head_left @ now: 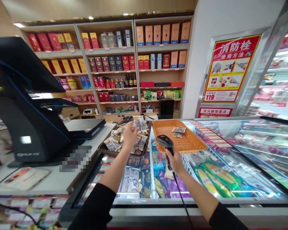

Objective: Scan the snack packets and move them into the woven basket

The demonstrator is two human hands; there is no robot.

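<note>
My left hand (130,134) pinches a small clear packet (140,122) above the dark brown wicker basket (102,150). Many similar small packets (112,143) lie heaped in that basket. In my right hand (175,159) is a black handheld barcode scanner (165,140), its head pointing up and to the left, and a cable (180,191) hangs from its grip. Behind the scanner stands an orange wicker basket (163,127) with a few packets (178,131) in its middle.
Both baskets rest on a glass-topped chest freezer (158,202) full of bagged food. To the left, a black checkout terminal (31,111) and a flat scale (86,126) stand on a counter (62,183). Shelves (110,73) of boxed goods line the back wall.
</note>
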